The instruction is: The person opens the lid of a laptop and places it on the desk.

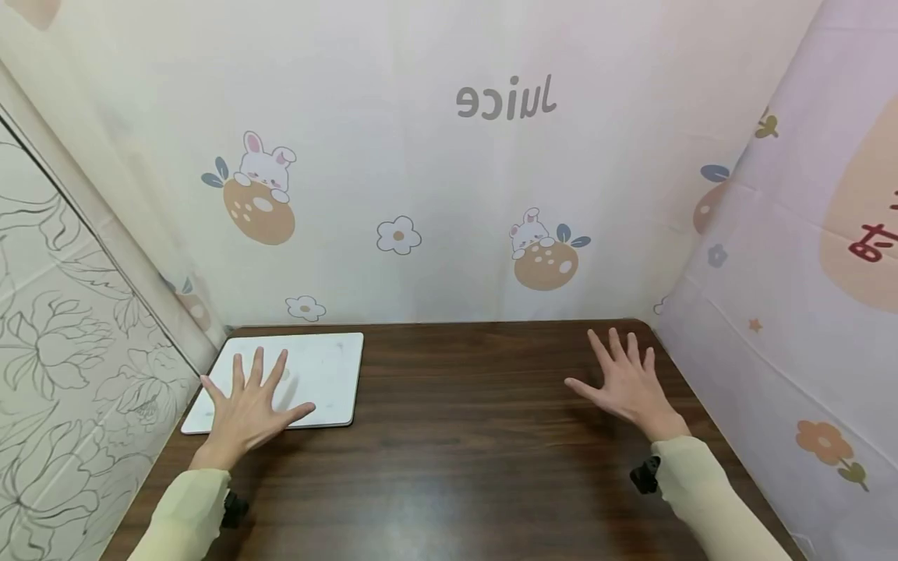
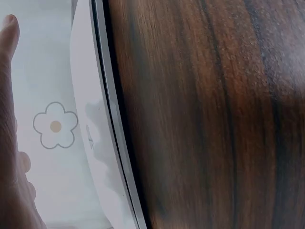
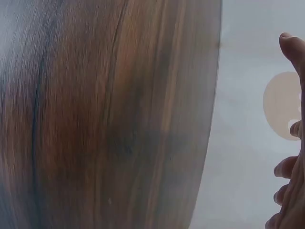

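Observation:
My left hand (image 1: 247, 413) hovers with spread fingers over the near part of a white rectangular board (image 1: 326, 374), which lies at the table's back left corner. In the left wrist view the board's edge (image 2: 114, 109) runs beside the wood, and the thumb (image 2: 7, 38) shows at the far left. Over the right side of the dark wooden table (image 1: 456, 436), my right hand (image 1: 627, 386) is held with its fingers spread, holding nothing. The right wrist view catches its fingers (image 3: 286, 167) at the right edge, above the table's rim.
A pale curtain (image 1: 421, 156) printed with rabbits, fruit and flowers hangs along the table's back edge. More printed cloth (image 1: 765, 312) closes the right side, and a flower-line panel (image 1: 70, 351) stands at the left. Each wrist carries a small black device (image 1: 645, 475).

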Demonstrator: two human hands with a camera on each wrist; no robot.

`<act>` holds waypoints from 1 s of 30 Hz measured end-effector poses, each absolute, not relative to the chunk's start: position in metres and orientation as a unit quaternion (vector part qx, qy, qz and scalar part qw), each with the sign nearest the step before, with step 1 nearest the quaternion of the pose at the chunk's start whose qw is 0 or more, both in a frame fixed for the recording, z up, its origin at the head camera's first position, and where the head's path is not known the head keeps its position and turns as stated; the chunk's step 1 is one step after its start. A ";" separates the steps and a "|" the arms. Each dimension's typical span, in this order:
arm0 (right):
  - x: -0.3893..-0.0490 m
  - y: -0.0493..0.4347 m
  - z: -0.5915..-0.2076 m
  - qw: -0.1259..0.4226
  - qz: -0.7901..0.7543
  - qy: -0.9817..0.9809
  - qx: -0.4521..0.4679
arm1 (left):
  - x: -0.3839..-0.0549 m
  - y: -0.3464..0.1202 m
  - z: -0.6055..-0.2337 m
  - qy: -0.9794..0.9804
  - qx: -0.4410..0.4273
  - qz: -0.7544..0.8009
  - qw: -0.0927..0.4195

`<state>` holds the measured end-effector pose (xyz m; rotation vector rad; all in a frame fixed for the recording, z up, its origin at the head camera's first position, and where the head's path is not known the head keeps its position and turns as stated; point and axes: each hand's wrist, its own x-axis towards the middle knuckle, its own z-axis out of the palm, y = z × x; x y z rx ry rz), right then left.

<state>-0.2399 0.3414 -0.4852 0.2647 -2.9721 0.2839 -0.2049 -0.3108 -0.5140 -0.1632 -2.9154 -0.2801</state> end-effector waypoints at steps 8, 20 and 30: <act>-0.240 0.312 -0.500 0.046 0.123 -0.987 0.091 | -0.209 -0.310 -0.519 -0.988 -0.061 -0.093 0.103; -0.251 0.229 -0.511 0.025 0.157 -0.977 0.142 | -0.223 -0.319 -0.521 -0.986 -0.089 -0.098 0.102; -0.253 0.163 -0.508 -0.015 0.196 -0.965 0.173 | -0.220 -0.341 -0.521 -0.985 -0.067 -0.132 0.092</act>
